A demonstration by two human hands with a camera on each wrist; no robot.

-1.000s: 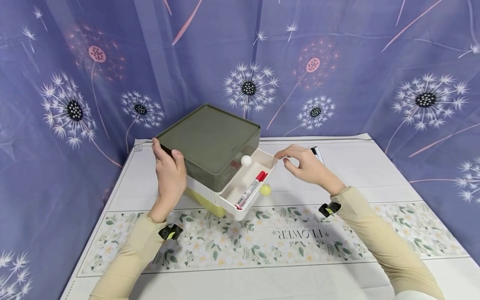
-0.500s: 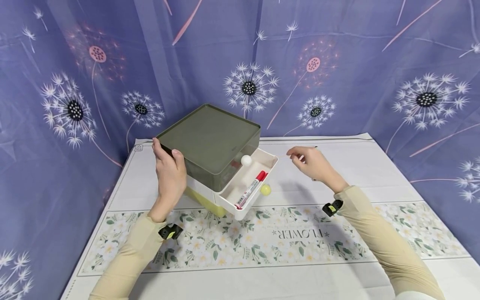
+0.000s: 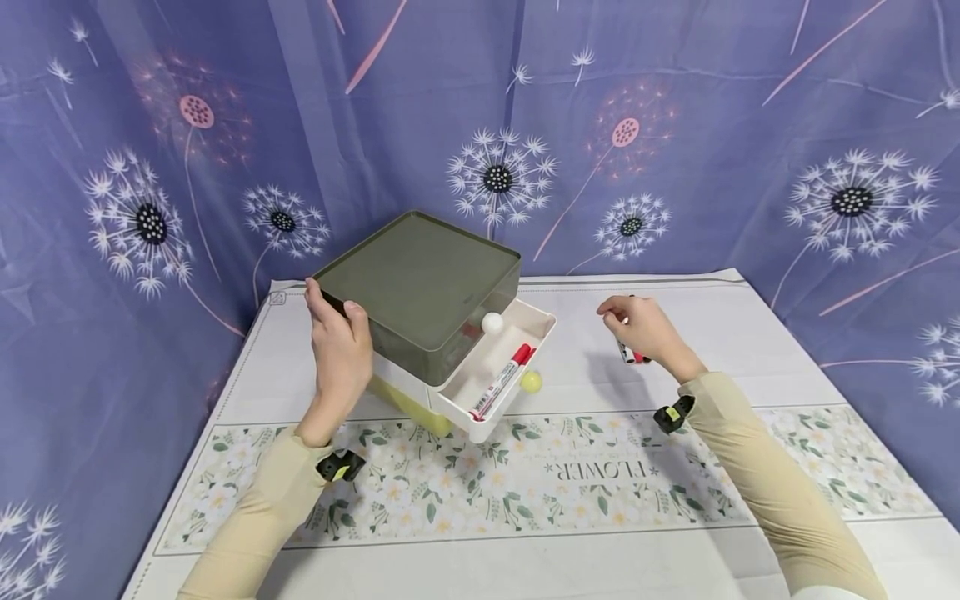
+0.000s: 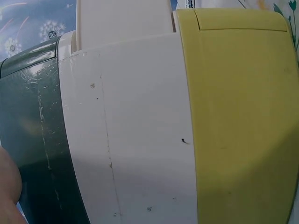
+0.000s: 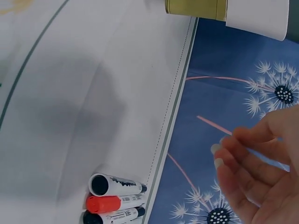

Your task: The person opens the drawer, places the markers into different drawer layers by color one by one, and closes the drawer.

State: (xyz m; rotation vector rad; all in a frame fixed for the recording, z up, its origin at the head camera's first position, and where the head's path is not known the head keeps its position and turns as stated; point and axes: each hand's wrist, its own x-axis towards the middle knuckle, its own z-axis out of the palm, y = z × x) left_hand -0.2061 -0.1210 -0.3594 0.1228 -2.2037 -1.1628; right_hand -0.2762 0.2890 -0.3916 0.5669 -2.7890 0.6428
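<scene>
A drawer unit with a dark green top tier, a white middle and a yellow base stands left of centre. Its white middle drawer is pulled out, with red-capped markers lying inside. My left hand rests on the unit's left side, thumb near the top edge, fingers along the side. In the left wrist view its side wall fills the frame. My right hand, fingers loosely bent and holding nothing, hovers over a group of markers, one red-capped between two with black ends.
A white ball knob sits on the green front, a yellow ball knob on the pulled-out drawer's front. A white cloth with a floral band covers the table. Blue dandelion-print curtains hang behind and at both sides.
My right hand has left the front corner of the white drawer and moved right, over the markers on the table. The left hand and the drawer unit keep their places.
</scene>
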